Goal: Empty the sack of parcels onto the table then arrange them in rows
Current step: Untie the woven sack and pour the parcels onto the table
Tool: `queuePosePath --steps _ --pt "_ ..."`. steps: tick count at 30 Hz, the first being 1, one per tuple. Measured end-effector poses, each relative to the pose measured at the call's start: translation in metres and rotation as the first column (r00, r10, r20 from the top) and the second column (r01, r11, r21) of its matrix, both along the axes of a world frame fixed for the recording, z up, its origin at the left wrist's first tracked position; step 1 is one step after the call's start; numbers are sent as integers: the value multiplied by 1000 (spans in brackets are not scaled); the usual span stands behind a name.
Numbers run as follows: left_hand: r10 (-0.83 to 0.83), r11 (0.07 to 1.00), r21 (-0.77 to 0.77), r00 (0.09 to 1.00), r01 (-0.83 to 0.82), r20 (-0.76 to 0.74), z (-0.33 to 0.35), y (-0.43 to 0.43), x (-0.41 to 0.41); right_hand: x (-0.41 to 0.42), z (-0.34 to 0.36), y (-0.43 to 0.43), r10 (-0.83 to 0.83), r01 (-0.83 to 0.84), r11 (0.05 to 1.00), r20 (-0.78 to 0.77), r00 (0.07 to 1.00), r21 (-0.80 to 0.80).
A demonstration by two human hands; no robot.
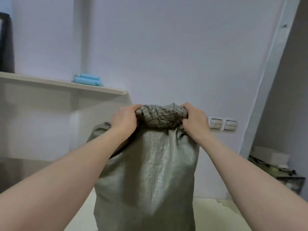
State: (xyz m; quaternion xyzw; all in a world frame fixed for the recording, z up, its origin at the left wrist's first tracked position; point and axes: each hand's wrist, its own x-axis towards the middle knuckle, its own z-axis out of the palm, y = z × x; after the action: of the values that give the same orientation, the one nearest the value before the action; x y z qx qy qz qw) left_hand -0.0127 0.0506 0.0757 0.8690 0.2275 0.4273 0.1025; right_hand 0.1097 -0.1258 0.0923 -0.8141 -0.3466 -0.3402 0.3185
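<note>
Gripping the bunched top of the grey sack (146,165) with left hand (124,120) and right hand (195,120) above the pale table (216,212), the person is risking parcels tumbling off if it empties suddenly.

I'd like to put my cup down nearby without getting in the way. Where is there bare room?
The shelf is bare between the dark object at its left end and the blue rolls. Pale table shows bare right of the sack. The middle is crowded: both hands, left and right, grip the sack's top.
</note>
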Motion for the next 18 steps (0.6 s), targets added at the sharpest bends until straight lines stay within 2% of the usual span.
queuePosePath --steps 3,6,8,10,13,16,18 --pt "-6 999 -34 987 0 -162 -10 7 5 12 -21 1 19 -17 999 -42 999 47" --pt "-59 997 -69 933 37 -354 -13 20 2 22 -33 2 -15 20 996 -51 999 90" --pt "30 999 -26 893 -47 -450 -16 28 -4 26 -34 2 -67 71 995 -55 996 68" --pt "149 985 -14 875 -175 -461 -20 35 -10 25 -37 4 -112 113 992 -31 993 51" --pt "237 921 -172 854 -349 -463 -28 45 -15 19 -39 9 -142 146 989 -95 985 37" --pt "184 915 -227 848 -332 -497 -37 44 -22 11 -34 10 -130 130 991 -211 969 -14" --pt "197 908 -274 899 -318 -391 -40 38 -24 5 -28 9 -118 114 993 -220 968 -29"
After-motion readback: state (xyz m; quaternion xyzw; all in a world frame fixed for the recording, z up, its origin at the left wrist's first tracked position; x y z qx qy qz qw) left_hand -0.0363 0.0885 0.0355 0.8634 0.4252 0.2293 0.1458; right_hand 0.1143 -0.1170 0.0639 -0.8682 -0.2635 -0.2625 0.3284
